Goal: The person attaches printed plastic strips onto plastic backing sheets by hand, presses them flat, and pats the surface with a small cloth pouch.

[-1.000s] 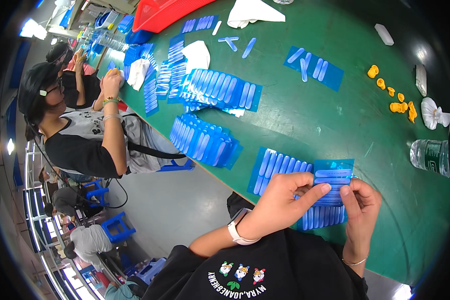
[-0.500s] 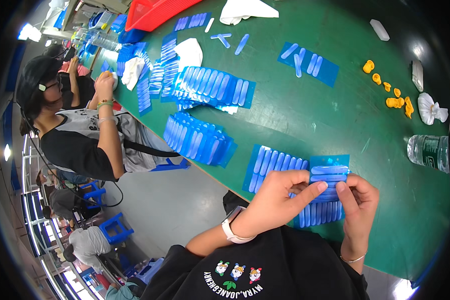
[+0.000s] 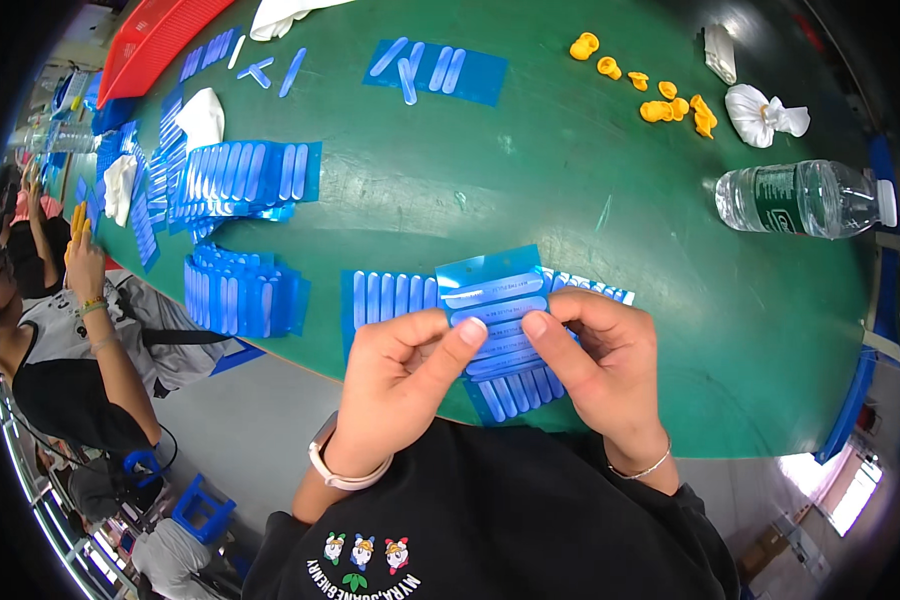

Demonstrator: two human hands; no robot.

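Between both hands is a blue film sheet carrying a stack of long, round-ended bars with small print. My left hand pinches its left edge, thumb on top and fingers curled behind. On the opposite edge, my right hand grips it the same way. The held sheet is tilted up over the table. Under and around it lie more blue film strips with bars; one row of bars shows left of the sheet and another below it. My hands hide part of these rows.
Folded piles of barred blue film lie to the left, near a co-worker's arm. Farther off are a red basket, a blue sheet with loose bars and yellow finger cots. A water bottle lies at right.
My view has swung to the right, so the table's things sit farther left in it. Both hands still hold the sheet. The co-worker's hand now shows yellow-covered fingers pointing up.
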